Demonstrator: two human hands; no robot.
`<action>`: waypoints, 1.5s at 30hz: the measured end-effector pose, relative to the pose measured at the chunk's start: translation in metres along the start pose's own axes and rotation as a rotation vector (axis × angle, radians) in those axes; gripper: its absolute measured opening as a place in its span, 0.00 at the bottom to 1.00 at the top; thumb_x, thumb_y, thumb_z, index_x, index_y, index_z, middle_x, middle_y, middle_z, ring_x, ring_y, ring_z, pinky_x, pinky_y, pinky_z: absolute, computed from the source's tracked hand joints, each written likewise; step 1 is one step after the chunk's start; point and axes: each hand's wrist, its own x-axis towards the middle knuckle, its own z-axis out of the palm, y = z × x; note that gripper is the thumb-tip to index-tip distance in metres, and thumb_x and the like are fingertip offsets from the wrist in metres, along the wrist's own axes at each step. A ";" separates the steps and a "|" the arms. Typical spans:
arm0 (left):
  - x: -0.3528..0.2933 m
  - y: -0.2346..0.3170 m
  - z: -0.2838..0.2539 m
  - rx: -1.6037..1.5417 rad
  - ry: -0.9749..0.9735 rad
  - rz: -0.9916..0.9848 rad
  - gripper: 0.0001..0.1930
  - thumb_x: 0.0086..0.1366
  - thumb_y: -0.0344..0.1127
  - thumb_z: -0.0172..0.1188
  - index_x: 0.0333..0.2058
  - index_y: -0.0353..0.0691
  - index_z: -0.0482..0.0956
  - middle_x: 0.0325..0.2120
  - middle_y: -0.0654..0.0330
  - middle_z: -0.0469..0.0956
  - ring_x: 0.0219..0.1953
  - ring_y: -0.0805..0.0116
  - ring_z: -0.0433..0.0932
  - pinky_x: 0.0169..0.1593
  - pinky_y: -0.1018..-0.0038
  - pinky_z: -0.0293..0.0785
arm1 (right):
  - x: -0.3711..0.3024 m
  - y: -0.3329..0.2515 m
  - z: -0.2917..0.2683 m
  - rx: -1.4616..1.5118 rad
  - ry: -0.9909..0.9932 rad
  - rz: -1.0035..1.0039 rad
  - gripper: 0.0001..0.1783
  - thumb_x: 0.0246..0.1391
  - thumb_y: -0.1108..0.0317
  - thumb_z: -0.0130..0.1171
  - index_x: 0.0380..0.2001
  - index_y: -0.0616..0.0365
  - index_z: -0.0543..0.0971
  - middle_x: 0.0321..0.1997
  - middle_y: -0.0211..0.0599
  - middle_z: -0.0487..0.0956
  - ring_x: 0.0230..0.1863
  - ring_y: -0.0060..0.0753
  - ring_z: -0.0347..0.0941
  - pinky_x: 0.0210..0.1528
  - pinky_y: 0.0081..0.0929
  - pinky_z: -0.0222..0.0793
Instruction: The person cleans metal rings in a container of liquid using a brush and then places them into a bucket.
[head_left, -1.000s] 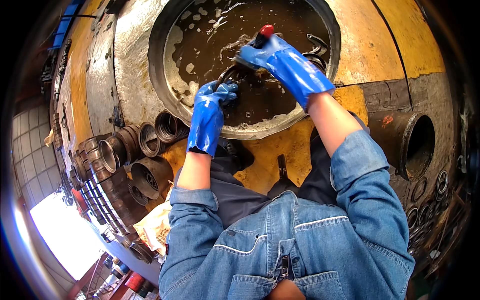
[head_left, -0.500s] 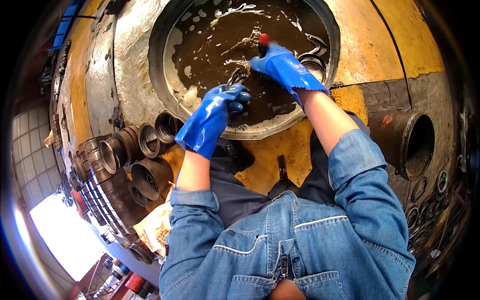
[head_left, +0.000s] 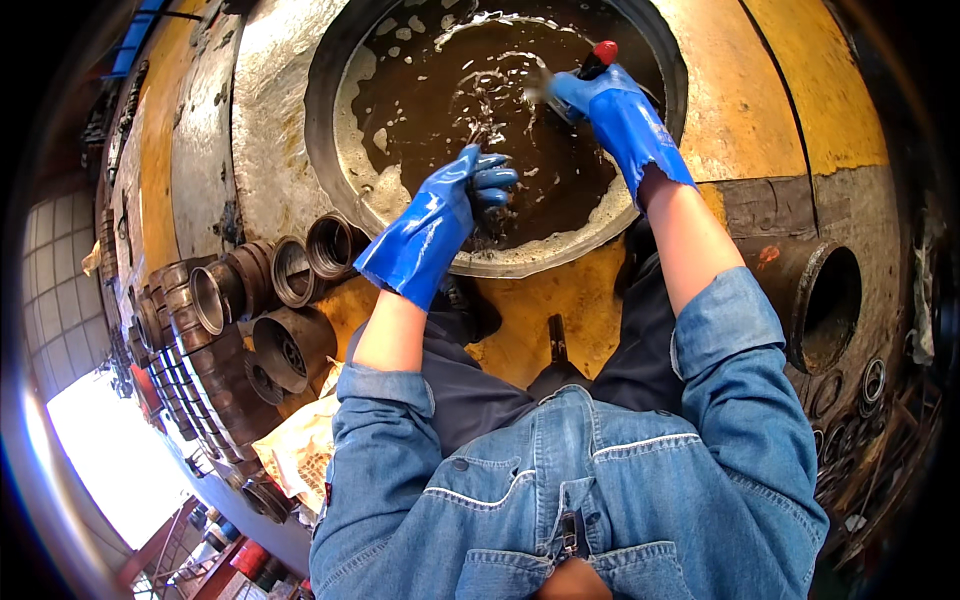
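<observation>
A wide round black tub (head_left: 322, 150) holds brown, foamy liquid (head_left: 420, 110). Over its near left part is my left hand (head_left: 462, 195) in a blue rubber glove, fingers curled round a dark metal piece at the water's surface, mostly hidden by splashing and the glove. My right hand (head_left: 620, 105), gloved alike, is at the tub's right side. It grips a tool with a black handle and a red end (head_left: 603, 52); the tool's working end, to the left of the glove, is smeared by motion. The two hands are apart.
Rusty metal rings (head_left: 333, 246) and a short cylinder (head_left: 312, 335) stand left of the tub. On the right lies a large rusty pipe (head_left: 775, 275), with smaller rings (head_left: 873, 378) below it. A crumpled sack (head_left: 300, 440) lies by my left elbow; yellow-painted plates (head_left: 740, 80) surround the tub.
My right hand has moved right with the red-ended tool, away from my left. My left hand has shifted slightly right, and its metal piece shows less amid new splashes.
</observation>
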 end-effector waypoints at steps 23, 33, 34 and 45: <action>-0.031 0.005 0.000 0.407 0.219 0.318 0.13 0.66 0.26 0.59 0.48 0.28 0.80 0.43 0.50 0.85 0.41 0.63 0.82 0.51 0.70 0.77 | 0.005 -0.031 0.076 0.014 -0.524 -0.196 0.21 0.52 0.47 0.65 0.37 0.52 0.88 0.38 0.40 0.87 0.43 0.37 0.82 0.52 0.31 0.74; -0.029 0.008 0.009 0.370 0.225 0.215 0.12 0.68 0.31 0.63 0.47 0.31 0.79 0.36 0.51 0.85 0.33 0.66 0.82 0.45 0.75 0.78 | 0.015 -0.011 0.052 -0.154 -0.192 0.065 0.24 0.49 0.51 0.63 0.41 0.59 0.86 0.43 0.52 0.86 0.46 0.52 0.83 0.52 0.39 0.77; -0.027 0.011 0.014 0.378 0.231 0.146 0.13 0.69 0.32 0.64 0.47 0.30 0.79 0.36 0.51 0.85 0.32 0.67 0.82 0.43 0.75 0.78 | 0.018 0.000 0.049 -0.153 -0.196 0.056 0.24 0.49 0.51 0.63 0.41 0.60 0.86 0.43 0.53 0.86 0.48 0.53 0.83 0.53 0.40 0.77; -0.007 0.003 0.029 0.352 0.128 0.276 0.21 0.70 0.34 0.66 0.55 0.25 0.77 0.41 0.51 0.84 0.43 0.62 0.84 0.48 0.68 0.83 | 0.012 0.009 0.007 0.056 0.051 -0.050 0.26 0.49 0.48 0.68 0.44 0.57 0.86 0.43 0.53 0.86 0.47 0.52 0.85 0.53 0.39 0.77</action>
